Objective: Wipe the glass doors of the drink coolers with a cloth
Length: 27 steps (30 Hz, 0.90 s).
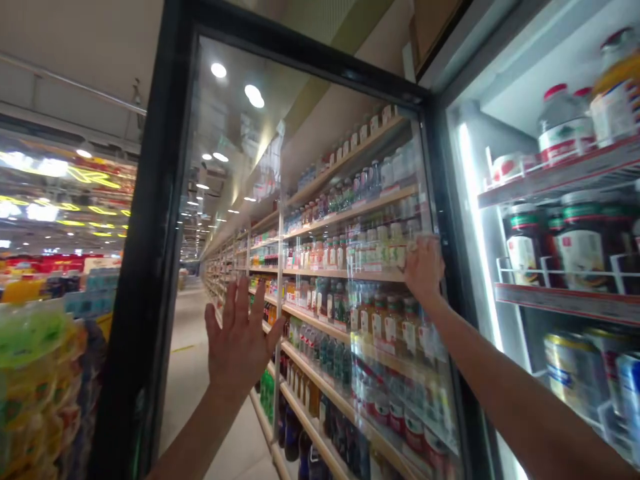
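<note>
A glass cooler door point(310, 100) with a black frame stands swung open in front of me. My left hand point(240, 340) is open, fingers spread, its palm flat against the glass near the door's middle. My right hand point(424, 267) rests on the glass close to the hinge side of the frame, fingers pressed on the pane with nothing in them. Through the glass I see long shop shelves point(345, 267) full of bottled drinks running down an aisle.
The open cooler point(560, 287) on the right holds wire shelves with bottles point(580, 247) and cans point(575, 373). A rack of bright packets point(35, 380) stands at the lower left. The aisle floor point(193, 373) runs away behind the door.
</note>
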Motion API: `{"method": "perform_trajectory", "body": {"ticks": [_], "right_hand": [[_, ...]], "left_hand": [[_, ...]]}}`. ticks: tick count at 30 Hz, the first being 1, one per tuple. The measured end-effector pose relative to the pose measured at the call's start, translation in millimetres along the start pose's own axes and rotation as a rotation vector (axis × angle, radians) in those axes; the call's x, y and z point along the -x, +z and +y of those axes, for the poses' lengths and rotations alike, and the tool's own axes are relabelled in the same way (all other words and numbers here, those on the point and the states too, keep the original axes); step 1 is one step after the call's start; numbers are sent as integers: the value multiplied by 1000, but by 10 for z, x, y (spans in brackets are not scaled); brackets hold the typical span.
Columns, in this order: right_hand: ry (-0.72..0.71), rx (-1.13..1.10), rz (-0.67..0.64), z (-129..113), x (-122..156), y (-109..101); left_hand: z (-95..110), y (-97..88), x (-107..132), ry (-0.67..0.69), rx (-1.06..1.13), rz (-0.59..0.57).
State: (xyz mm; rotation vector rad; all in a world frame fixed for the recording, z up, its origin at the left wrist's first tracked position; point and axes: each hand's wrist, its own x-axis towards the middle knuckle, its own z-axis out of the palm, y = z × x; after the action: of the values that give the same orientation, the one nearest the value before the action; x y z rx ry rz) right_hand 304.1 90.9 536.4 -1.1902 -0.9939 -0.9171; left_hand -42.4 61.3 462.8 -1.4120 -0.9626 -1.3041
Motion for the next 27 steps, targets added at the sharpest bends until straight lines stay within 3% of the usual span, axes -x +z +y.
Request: {"method": "perform_trajectory", "body": {"ticks": [2,4,5,6,7,10,12,15,17,19,20,21,24,25,27], "right_hand": [[-237,-28,-80,-204,94,2],[-583,-60,-205,-372,225,-9],[-691,-65,-244,-395,256,-17],[-703,-62,-250,-372,245,-25],[-616,-55,-226,-310,188,-28],[-117,-40,-58,-98,-165,7],[33,-52,6,-129,-374,65],[-84,-86,-21,-476,-391,146],[-356,-116,-118,-700,-268,171],[-589,-118,-189,-753,-199,173],[-608,-105,-192,-708,-218,170],[-542,-90,-168,-633,-279,167],[-109,-83,-12,-445,-593,180],[-23,-93,19,-459,-680,192],[-38,-110,14,-637,-725,216]], "left_hand": [[-5,5,23,5,2,5],[-10,17,28,4,5,1],[-11,24,25,0,6,-1],[-12,30,22,-5,6,-3],[-14,36,20,-8,5,-5],[-20,49,21,-2,-4,2],[-28,59,27,1,-9,1],[-43,78,36,-3,-9,1],[-53,89,39,2,-5,5],[-59,95,38,3,-5,14],[-59,97,36,3,-8,17],[-58,97,32,2,-13,18],[-51,100,18,14,-30,31],[-52,103,16,23,-35,34],[-67,118,23,31,-42,43]]}}
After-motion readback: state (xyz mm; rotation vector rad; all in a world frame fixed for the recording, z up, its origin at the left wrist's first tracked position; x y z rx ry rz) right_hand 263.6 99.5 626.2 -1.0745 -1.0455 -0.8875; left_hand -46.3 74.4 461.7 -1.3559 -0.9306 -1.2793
